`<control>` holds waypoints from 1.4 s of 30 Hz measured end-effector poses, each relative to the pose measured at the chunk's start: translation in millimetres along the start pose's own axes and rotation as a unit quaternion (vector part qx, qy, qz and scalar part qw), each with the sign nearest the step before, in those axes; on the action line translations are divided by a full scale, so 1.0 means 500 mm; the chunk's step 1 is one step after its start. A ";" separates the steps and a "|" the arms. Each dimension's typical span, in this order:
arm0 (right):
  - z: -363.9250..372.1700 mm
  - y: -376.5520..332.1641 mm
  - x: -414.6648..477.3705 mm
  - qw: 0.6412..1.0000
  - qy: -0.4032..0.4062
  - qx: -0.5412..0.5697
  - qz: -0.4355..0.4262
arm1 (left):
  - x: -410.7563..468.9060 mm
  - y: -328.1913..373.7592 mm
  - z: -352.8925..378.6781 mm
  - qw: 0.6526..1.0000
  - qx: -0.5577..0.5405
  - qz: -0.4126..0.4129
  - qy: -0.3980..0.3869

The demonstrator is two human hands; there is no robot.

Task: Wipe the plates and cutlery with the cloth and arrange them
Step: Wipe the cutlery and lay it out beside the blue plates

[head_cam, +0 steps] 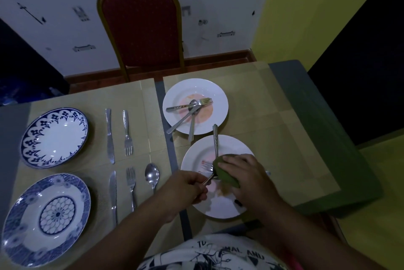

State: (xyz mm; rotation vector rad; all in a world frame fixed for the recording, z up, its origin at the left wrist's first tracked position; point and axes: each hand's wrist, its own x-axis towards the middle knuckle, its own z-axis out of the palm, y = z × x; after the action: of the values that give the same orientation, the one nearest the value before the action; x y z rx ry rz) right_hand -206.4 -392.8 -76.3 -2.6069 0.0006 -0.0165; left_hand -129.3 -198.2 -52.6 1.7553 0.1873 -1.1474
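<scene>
Head: cloth [226,176] hides cutlery [207,179] tip; chair [142,29] beyond table [317,116].

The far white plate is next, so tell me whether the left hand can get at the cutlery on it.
Probably yes, once freed: the left hand pinches a cutlery handle now, but nothing stands between it and the far white plate.

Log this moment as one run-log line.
step: wiping | left hand: pinches utensil | right hand: holds green cloth against it | over: near white plate, stained | far white plate: stained, bears cutlery
</scene>
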 end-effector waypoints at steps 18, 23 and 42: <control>-0.035 0.014 0.032 0.992 0.056 0.072 0.087 | -0.025 -0.013 -0.017 0.987 -0.155 -0.045 0.021; -0.054 -0.025 0.017 0.996 0.033 0.080 0.018 | -0.029 -0.002 -0.005 0.996 -0.069 -0.006 0.057; -0.016 0.002 0.061 0.988 -0.029 0.118 0.090 | -0.034 -0.024 -0.025 0.999 -0.023 0.003 -0.023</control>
State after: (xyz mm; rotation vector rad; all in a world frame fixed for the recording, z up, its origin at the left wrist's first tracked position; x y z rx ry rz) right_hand -176.2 -397.8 -69.6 -2.3597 0.2001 0.1170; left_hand -137.9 -176.2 -46.8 1.6868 0.1784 -1.1687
